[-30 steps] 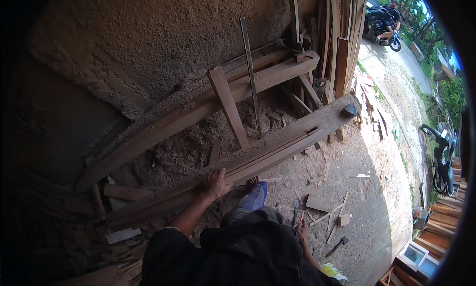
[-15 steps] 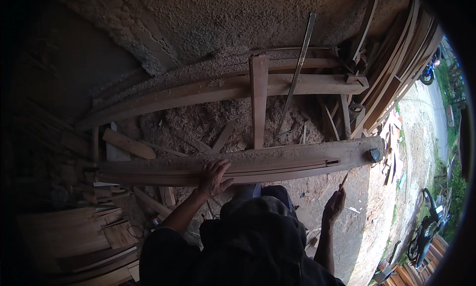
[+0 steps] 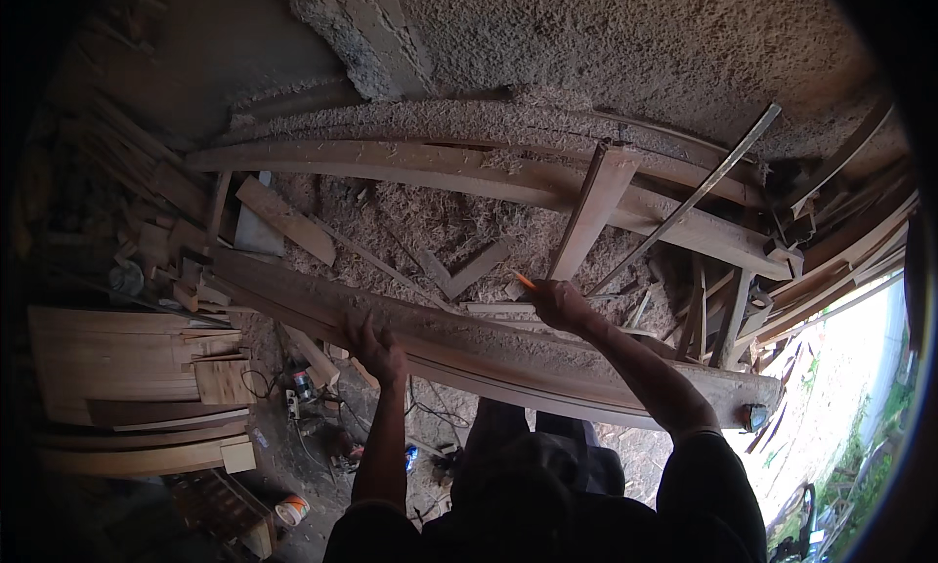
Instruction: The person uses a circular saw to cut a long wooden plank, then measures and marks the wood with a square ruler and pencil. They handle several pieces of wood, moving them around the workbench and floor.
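Note:
A long wooden beam [image 3: 454, 321] runs across in front of me, with thin wooden strips [image 3: 508, 387] along its near edge. My left hand [image 3: 378, 353] lies on the beam left of its middle, fingers spread, holding nothing. Beyond the beam's far edge, my right hand [image 3: 559, 305] is closed around an orange pencil [image 3: 526, 281], whose end points up and left. My right forearm crosses above the beam and hides part of it. On the beam's right end sits a small dark, rounded thing [image 3: 754, 417], perhaps a tape measure.
A second long beam [image 3: 420, 167] lies farther off, strewn with shavings. An upright-looking board [image 3: 598, 209] and a long metal straightedge [image 3: 689, 202] slant by it. Stacked planks [image 3: 117, 353] stand at left, a small tub [image 3: 292, 509] below, more boards [image 3: 850, 265] at right.
My right hand has moved with the pencil from right of the beam's near side to beyond its far edge. My left hand remains on the beam, fingers more spread. The view has turned leftward.

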Demonstrator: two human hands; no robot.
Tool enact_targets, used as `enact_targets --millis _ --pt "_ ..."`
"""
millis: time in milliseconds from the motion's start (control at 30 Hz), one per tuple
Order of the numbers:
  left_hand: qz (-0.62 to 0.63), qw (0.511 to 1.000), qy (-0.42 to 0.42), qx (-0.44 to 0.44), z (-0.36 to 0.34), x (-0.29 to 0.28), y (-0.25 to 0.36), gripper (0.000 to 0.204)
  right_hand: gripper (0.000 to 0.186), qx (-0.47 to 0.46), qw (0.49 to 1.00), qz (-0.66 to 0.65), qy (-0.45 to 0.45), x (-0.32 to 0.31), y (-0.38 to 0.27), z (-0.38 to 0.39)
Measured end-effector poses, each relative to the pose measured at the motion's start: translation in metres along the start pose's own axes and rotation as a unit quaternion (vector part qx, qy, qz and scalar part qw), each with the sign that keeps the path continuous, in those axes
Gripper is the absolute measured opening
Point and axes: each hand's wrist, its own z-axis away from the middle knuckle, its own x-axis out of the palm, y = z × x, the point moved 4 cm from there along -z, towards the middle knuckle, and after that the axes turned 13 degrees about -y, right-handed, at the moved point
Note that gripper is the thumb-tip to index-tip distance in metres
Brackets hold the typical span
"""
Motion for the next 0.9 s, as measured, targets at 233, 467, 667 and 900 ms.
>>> enact_targets --millis 233,467,667,900 --pt "-0.065 0.995 -0.049 -0.064 0.010 -0.009 0.008 0.056 0.027 0.201 0.977 -0.075 -0.010 0.153 0.188 -0.125" --pt "-0.063 0.988 -0.101 -0.098 0.005 -0.019 0.030 0.041 0.041 0.393 0.909 -0.140 0.028 0.208 0.294 -0.189" --pt "-0.088 0.984 -0.124 -0.089 -0.001 -0.022 0.040 0.034 0.060 0.380 0.886 -0.243 0.105 0.239 0.344 -0.204" --pt "-0.081 0.982 -0.122 -0.115 -0.001 -0.026 0.051 0.030 0.069 0.429 0.784 -0.410 0.180 0.277 0.343 -0.225"
